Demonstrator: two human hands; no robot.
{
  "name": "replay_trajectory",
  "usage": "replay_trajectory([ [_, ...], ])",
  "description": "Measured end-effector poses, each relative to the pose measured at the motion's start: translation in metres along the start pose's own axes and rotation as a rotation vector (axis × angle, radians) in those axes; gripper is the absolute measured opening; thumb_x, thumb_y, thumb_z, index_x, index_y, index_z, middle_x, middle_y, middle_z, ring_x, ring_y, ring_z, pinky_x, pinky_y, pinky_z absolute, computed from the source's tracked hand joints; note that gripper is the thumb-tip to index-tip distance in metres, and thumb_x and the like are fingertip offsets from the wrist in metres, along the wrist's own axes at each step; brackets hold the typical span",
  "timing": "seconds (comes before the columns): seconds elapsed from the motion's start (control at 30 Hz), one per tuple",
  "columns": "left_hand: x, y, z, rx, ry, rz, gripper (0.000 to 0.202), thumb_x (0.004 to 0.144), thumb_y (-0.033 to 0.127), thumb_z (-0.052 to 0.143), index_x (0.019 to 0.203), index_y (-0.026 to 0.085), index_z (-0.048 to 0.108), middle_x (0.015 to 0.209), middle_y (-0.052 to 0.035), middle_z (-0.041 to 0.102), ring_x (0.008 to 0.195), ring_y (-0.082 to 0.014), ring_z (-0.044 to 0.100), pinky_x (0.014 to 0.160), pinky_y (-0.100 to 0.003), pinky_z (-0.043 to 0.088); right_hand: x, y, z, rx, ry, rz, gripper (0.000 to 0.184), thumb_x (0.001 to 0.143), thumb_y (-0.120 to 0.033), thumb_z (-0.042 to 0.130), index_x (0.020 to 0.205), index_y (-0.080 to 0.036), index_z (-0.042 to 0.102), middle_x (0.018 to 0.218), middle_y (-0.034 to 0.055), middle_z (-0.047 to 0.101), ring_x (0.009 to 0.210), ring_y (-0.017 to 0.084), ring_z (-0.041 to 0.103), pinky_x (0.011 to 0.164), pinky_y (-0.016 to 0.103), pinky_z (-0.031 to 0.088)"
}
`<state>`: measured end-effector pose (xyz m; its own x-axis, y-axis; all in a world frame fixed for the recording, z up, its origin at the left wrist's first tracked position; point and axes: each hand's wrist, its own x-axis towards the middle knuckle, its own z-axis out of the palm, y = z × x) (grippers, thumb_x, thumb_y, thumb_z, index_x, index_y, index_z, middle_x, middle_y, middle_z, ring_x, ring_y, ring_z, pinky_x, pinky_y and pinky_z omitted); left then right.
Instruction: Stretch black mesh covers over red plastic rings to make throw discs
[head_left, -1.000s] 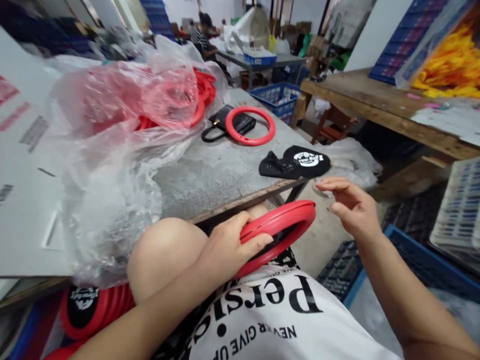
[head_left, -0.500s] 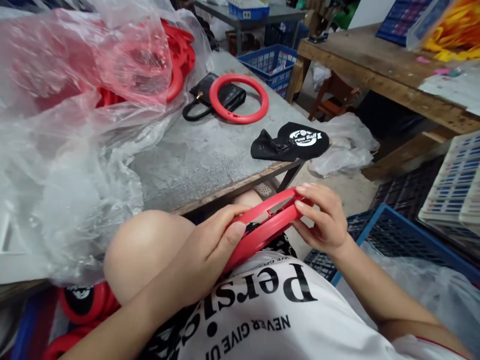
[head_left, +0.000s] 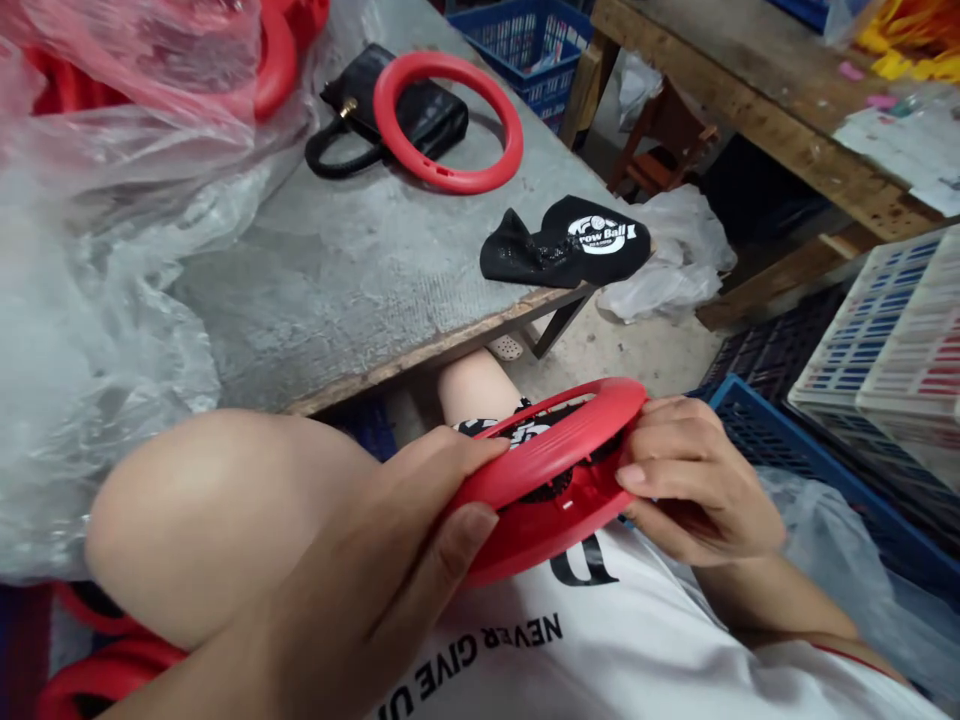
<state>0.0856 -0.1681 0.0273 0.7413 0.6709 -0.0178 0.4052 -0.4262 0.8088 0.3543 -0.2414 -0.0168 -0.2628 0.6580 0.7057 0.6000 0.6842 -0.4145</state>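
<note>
Over my lap I hold a red plastic ring [head_left: 559, 450] made of two halves, with a gap between them on the side facing me. Black fabric shows inside the gap. My left hand [head_left: 420, 530] is closed round its left end, thumb below and fingers above. At the right end my right hand [head_left: 694, 480] pinches the rim with curled fingers. On the table ahead lies another red ring [head_left: 506, 120], partly over a black handbag [head_left: 427, 110]. Near the table's edge is a black fabric piece [head_left: 574, 240] with a white printed logo.
Clear plastic bags [head_left: 105, 300] with red rings cover the left of the grey table [head_left: 330, 290]. Finished-looking red rings [head_left: 112, 670] lie low at left. A blue crate [head_left: 757, 420] and a white crate [head_left: 885, 330] stand at right, a wooden bench [head_left: 720, 120] beyond.
The ring has turned in my hands, and the gap between its halves now faces me more. My right hand has shifted its grip on the right end. The camera view has tilted down.
</note>
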Motion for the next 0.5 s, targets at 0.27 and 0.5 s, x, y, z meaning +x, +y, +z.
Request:
replay_trajectory([
  [0.27, -0.012, -0.003, 0.010, 0.115, 0.071, 0.111, 0.038, 0.101, 0.032, 0.040, 0.131, 0.026, 0.063, 0.113, -0.0079, 0.072, 0.099, -0.0243, 0.069, 0.087, -0.036, 0.060, -0.020, 0.002, 0.002, -0.247, 0.110, -0.058, 0.024, 0.089, -0.027, 0.067, 0.109, -0.039, 0.070, 0.083, -0.0010, 0.065, 0.072, 0.016, 0.063, 0.067, 0.033, 0.056],
  [0.5, -0.016, -0.010, 0.011, 0.173, 0.043, 0.173, 0.040, 0.100, 0.031, 0.046, 0.135, 0.023, 0.062, 0.123, -0.0097, 0.070, 0.109, -0.0257, 0.067, 0.095, -0.039, 0.060, -0.029, 0.001, 0.010, -0.369, 0.288, -0.084, 0.015, 0.087, -0.029, 0.070, 0.095, -0.042, 0.072, 0.087, -0.0010, 0.064, 0.080, 0.019, 0.062, 0.073, 0.036, 0.059],
])
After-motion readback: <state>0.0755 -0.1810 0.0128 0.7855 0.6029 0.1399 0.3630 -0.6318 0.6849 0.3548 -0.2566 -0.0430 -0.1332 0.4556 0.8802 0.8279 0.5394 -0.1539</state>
